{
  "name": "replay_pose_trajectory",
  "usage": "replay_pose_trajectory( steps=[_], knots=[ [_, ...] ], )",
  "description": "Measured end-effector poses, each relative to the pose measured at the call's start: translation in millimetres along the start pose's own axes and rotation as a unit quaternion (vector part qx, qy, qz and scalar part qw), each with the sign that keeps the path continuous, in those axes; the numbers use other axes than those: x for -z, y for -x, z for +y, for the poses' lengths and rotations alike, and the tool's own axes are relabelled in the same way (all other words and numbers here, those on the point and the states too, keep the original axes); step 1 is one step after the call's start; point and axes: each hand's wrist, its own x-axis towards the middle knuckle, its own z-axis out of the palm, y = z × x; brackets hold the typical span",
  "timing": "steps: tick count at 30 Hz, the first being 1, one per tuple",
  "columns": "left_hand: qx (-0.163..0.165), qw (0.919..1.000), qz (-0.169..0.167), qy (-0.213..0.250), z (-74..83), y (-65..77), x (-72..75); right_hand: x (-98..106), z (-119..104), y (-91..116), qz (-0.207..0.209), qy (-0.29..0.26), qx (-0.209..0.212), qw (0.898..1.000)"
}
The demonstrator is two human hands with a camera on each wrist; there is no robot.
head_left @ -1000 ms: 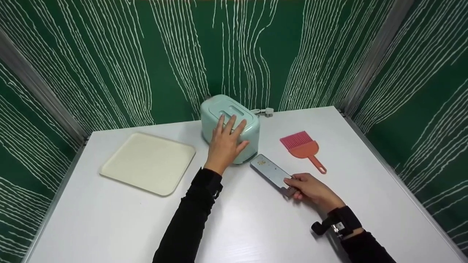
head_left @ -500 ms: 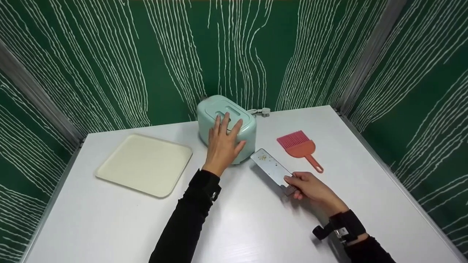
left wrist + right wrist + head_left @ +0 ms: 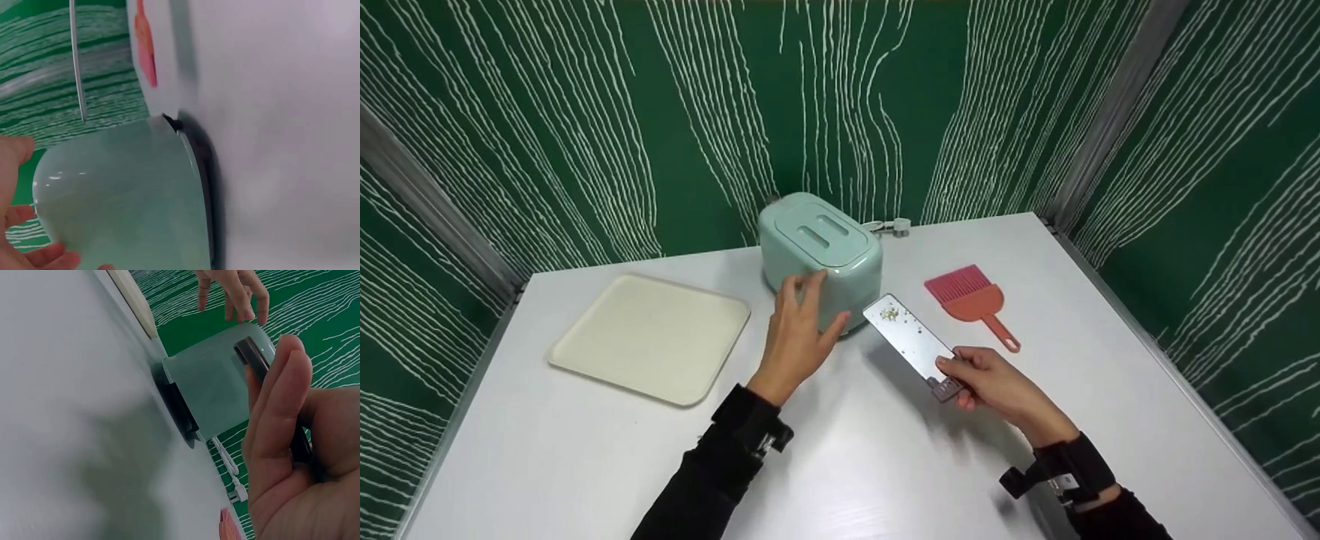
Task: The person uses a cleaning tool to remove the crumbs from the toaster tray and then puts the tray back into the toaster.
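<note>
Head view: near-right of the toaster point(image 3: 851, 292), your right hand point(image 3: 1001, 386) grips the crumb tray point(image 3: 911, 341), long axis pointing far-left; your left hand point(image 3: 791, 345), nearer the toaster, is relaxed and empty.

Head view: looked forward and down from above and behind the left hand point(image 3: 795, 337) and right hand point(image 3: 994, 386).
Left wrist view: sat close, tipped sideways, facing the toaster point(image 3: 129, 191) beyond the left hand.
Right wrist view: sat close, tipped sideways, facing the toaster past the right hand.
Head and right wrist: shared both hands and toaster.
</note>
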Motion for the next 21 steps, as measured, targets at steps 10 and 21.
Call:
replay_pose_trajectory(
  steps=[10,21],
  knots=[
    [0.1,0.9567,-0.151,0.227,5.9,40.6,19.4,-31,-26,-7,-0.023,-0.009,0.021,0.999],
    [0.199,0.8471,-0.178,0.459,27.6,71.0,19.6,-90,-44,-29,-0.035,-0.028,0.022,0.999]
  ],
)
